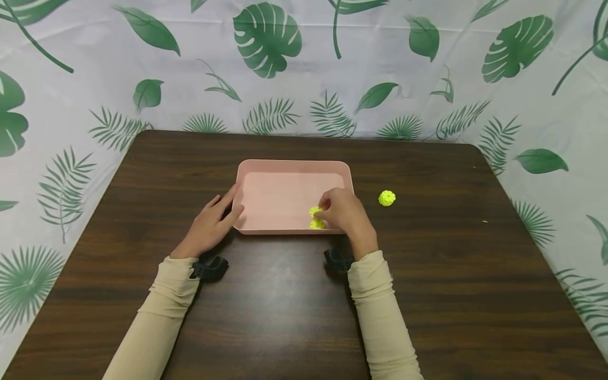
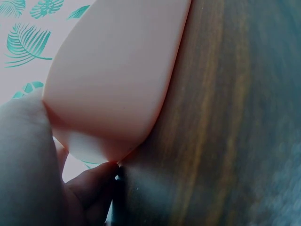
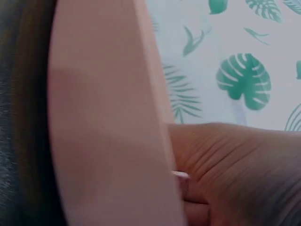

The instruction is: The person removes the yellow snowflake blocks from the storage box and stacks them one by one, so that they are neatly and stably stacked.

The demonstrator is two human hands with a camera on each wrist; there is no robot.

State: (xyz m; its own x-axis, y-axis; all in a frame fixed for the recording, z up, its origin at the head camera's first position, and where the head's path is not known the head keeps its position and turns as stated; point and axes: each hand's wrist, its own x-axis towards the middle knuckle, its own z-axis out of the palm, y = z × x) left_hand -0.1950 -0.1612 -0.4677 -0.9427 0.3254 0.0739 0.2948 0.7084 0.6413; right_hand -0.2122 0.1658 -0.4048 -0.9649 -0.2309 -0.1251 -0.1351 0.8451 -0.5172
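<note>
A shallow pink tray (image 1: 275, 195) lies on the table. My left hand (image 1: 209, 224) rests at its left edge with fingers extended and fingertips touching the rim; the left wrist view shows the tray corner (image 2: 108, 89) by that hand (image 2: 28, 160). Inside the tray's near right part, my right hand (image 1: 347, 211) pinches a bright yellow flower-shaped piece (image 1: 314, 211). Just below it, by the near wall, shows another yellow piece (image 1: 317, 225). The tray wall (image 3: 108, 113) hides most of the right fingers in the right wrist view.
A third yellow scalloped piece (image 1: 387, 198), perhaps a small stack, sits on the dark wood table (image 1: 442, 264) right of the tray. A leaf-patterned white cloth (image 1: 323, 79) stands behind the table. Each wrist carries a black strap device (image 1: 211, 269).
</note>
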